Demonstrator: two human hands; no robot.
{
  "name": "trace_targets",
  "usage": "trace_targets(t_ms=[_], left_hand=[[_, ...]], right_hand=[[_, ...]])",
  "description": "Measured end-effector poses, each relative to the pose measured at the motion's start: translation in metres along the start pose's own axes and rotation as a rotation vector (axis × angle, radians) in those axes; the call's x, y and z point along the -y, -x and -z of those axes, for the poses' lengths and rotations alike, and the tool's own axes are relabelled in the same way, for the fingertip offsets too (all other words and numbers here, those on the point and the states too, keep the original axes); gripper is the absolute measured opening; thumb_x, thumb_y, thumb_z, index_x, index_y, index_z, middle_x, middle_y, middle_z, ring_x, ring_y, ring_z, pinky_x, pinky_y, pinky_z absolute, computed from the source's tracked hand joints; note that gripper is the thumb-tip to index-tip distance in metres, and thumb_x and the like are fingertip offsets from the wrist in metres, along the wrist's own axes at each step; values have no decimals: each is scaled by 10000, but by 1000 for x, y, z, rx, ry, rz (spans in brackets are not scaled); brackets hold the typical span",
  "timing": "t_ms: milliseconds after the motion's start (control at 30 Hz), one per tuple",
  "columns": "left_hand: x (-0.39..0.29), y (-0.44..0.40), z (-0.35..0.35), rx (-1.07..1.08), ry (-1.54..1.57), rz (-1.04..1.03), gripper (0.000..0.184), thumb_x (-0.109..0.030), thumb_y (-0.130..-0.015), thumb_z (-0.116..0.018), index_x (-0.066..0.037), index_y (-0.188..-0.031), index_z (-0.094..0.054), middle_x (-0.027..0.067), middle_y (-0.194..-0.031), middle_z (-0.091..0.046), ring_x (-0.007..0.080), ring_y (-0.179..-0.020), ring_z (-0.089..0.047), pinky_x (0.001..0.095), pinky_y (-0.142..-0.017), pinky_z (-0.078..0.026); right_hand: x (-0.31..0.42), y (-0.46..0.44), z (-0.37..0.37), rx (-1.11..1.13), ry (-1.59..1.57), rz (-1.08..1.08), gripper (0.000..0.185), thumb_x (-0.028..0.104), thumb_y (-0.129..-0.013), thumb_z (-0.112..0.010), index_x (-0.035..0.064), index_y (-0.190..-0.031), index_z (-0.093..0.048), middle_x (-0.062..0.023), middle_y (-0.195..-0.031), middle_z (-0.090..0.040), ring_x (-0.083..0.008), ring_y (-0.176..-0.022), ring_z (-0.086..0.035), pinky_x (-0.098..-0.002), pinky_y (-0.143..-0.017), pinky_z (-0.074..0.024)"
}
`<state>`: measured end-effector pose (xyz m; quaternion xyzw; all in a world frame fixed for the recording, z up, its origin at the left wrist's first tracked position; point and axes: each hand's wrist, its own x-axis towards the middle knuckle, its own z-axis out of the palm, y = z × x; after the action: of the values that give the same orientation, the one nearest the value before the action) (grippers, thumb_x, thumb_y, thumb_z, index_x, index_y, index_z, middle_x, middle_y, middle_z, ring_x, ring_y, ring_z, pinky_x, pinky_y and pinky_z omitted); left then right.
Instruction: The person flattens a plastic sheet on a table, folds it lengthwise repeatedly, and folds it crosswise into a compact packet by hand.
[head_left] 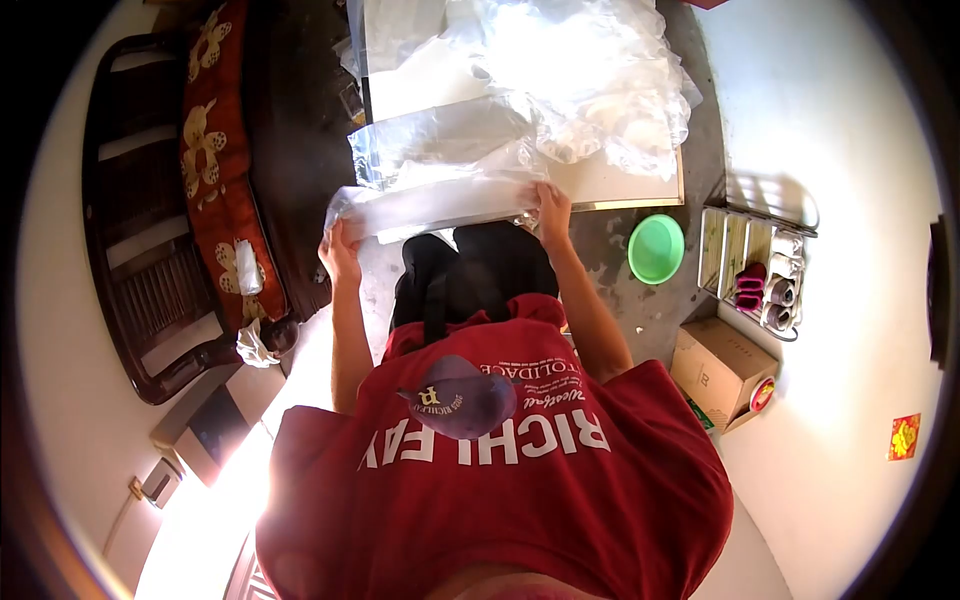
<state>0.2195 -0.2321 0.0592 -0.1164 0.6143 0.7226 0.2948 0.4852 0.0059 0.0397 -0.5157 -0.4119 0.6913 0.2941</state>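
Observation:
A clear plastic bag (440,203) is stretched in a long flat band above my lap, at the near edge of the table. My left hand (341,250) pinches its left end, with the fingers closed on the film. At the right end my right hand (552,208) is closed on the same bag. Behind it, more flat plastic film (440,140) lies on the white tabletop (625,185). A large heap of crumpled clear plastic (600,90) covers the far right part of the table, partly washed out by glare.
To the right of the table, a green basin (656,249) sits on the floor. Beyond it stand a shoe rack (735,262) with several shoes and a cardboard box (720,370). A dark wooden bench (145,190) with a red flowered cover (215,120) runs along the left.

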Motion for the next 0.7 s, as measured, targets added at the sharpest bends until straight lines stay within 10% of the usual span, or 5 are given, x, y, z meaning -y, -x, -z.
trace_targets(t_ms=[233, 467, 533, 700], left_hand=[[62, -11, 46, 10, -152, 237, 184, -151, -880, -491, -13, -988, -548, 123, -940, -628, 267, -758, -649, 348, -637, -551], [89, -39, 49, -114, -123, 276, 315, -74, -876, -457, 0, -1176, -401, 193, -979, -600, 328, -810, -638, 390, -631, -572], [78, -36, 34, -86, -154, 286, 316, -60, -870, -462, 4, -1176, -420, 187, -999, -603, 336, -842, -632, 392, -670, -565], [35, -21, -11, -10, 16, 65, 265, -119, -872, -530, -6, -1112, -517, 172, -1116, -574, 299, -1009, -579, 382, -857, -488]], right_hand=[[-112, -28, 45, -71, 294, -202, 227, 212, -866, -483, 14, -857, -592, -83, -772, -610, -180, -664, -616, -314, -533, -537], [-57, -23, 5, -70, 266, -294, 204, 196, -877, -491, 13, -853, -577, -87, -751, -603, -176, -581, -605, -287, -489, -522], [-79, -46, 7, -62, 603, 3, 224, 188, -884, -486, -7, -799, -555, -102, -696, -615, -187, -574, -596, -296, -529, -476], [-35, -27, -4, -128, 214, -208, 176, 145, -904, -460, 4, -842, -545, -91, -704, -616, -177, -577, -608, -278, -497, -481]])
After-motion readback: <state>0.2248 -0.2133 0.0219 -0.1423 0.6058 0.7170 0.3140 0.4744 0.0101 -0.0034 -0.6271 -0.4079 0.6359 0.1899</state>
